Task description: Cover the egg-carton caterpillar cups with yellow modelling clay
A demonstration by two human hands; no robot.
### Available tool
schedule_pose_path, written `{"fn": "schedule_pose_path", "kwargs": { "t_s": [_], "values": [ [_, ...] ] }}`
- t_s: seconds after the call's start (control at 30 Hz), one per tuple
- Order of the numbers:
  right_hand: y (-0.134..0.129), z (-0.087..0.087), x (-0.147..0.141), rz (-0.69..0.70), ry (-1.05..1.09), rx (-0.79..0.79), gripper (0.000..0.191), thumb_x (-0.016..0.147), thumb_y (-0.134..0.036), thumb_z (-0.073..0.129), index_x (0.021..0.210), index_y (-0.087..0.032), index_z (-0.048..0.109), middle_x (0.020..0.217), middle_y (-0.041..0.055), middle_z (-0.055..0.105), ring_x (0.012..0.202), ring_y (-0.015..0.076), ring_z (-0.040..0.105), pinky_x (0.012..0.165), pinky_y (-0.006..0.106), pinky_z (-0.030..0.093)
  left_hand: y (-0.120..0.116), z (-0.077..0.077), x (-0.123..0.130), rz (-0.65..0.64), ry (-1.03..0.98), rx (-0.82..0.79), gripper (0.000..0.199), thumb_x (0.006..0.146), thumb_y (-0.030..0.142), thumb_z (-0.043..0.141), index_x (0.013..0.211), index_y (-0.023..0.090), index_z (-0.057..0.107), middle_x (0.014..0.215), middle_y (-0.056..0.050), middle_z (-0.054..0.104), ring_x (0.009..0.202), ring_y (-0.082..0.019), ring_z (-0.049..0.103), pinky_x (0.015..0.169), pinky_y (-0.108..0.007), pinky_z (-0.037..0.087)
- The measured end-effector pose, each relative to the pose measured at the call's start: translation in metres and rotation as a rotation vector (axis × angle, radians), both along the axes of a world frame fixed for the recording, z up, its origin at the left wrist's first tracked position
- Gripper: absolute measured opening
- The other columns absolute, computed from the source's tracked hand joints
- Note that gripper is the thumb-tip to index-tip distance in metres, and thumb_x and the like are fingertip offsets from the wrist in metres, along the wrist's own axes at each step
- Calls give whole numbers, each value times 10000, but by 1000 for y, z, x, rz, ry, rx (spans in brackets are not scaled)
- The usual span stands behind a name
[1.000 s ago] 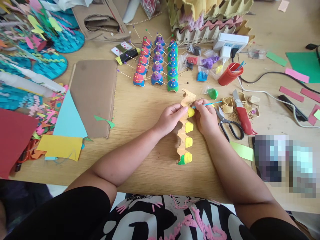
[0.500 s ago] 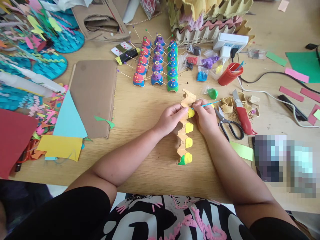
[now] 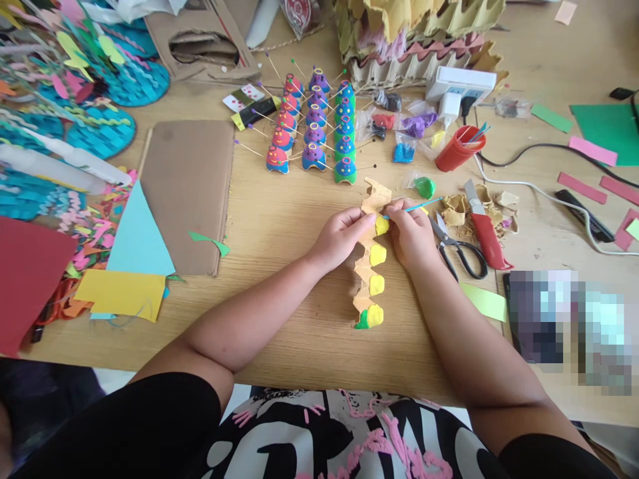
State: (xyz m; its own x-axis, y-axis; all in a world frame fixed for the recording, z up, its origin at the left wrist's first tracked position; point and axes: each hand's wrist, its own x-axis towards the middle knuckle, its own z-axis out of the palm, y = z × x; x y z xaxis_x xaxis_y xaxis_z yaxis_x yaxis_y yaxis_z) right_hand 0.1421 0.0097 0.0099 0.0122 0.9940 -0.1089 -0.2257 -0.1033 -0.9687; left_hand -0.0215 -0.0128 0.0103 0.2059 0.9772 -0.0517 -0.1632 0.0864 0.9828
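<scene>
My left hand (image 3: 344, 238) grips a strip cut from an egg carton (image 3: 366, 264), its thumb on the near face. Several cups of the strip carry yellow clay (image 3: 378, 255) on their tops, and green clay (image 3: 363, 320) covers part of the end cup closest to me. A thin blue stick-like tool (image 3: 417, 207) is pinched in my right hand (image 3: 412, 233), at the strip's right side by the upper yellow patch. The tool's tip is hidden by the fingers. Beyond the strip stand rows of finished clay-covered egg-carton caterpillars (image 3: 315, 126) with pins as feelers.
Scissors (image 3: 462, 253) and a red-handled knife (image 3: 485, 233) lie right of my right hand. Behind them are a bag of green clay (image 3: 424, 187), a red cup (image 3: 460, 148) and a power strip (image 3: 462, 81) with cables. Cardboard (image 3: 187, 193) and coloured paper lie to the left.
Barely anything differs. The blue tool in my right hand has shifted very slightly; both hands stay at the same place on the strip.
</scene>
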Motion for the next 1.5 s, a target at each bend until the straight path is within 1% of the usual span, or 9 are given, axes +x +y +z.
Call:
{"fn": "schedule_pose_path", "kwargs": {
  "t_s": [0.13,0.4,0.53,0.63,0.73,0.87,1.1,1.37,1.5],
  "values": [
    [0,-5,1,16,-57,34,449,771,-524,878,712,-253,524,660,-39,469,607,122,396,558,297,322,0,-1,0,-1,1,10,411,987,535,703,777,194,615,769,13,544,766,-131,479,753,-282,415],
    [-1,0,0,19,42,18,461,762,-544,878,717,-247,528,757,-22,556,678,127,476,624,306,397,0,1,0,9,0,-7,426,976,552,712,761,196,620,718,18,512,708,-129,436,687,-297,368],
    [-2,-1,-1,10,-12,45,430,765,-480,882,702,-243,528,724,-30,519,681,128,456,637,303,381,0,1,0,13,-2,-8,437,966,571,722,759,202,613,737,13,531,729,-137,455,707,-299,386],
    [-2,-1,-2,-11,26,29,407,743,-437,884,681,-241,533,718,-26,535,688,131,455,641,303,365,0,0,0,14,-5,-3,429,973,554,722,757,199,616,729,15,521,726,-134,451,704,-296,385],
    [-1,0,-2,-21,72,2,413,729,-464,904,696,-243,557,724,-24,567,688,131,465,653,305,369,0,-1,0,12,-34,-12,425,975,548,722,762,195,619,745,12,545,734,-130,469,711,-288,395],
    [-1,1,-2,-26,55,-9,452,703,-489,943,705,-247,562,679,-39,525,656,126,435,645,302,358,1,-1,1,6,-66,-21,427,966,550,736,766,190,625,746,13,550,735,-124,482,705,-276,396],
    [-3,0,-1,-10,45,-9,404,726,-464,915,712,-250,572,683,-33,516,666,134,436,634,303,347,1,-1,1,3,-57,-10,418,973,530,730,760,187,622,739,14,538,724,-122,465,696,-279,379],
    [0,1,-3,-47,119,16,448,723,-460,941,684,-245,550,698,-29,562,689,133,491,654,296,405,1,1,1,12,-58,-18,431,955,548,741,761,182,624,724,17,522,713,-120,439,688,-284,355],
    [0,-2,-1,-46,90,25,461,722,-499,948,691,-243,566,676,-38,526,678,126,480,663,297,409,2,0,0,5,-61,-8,418,963,538,733,771,181,629,740,14,536,728,-122,453,699,-282,363]
  ]
}}
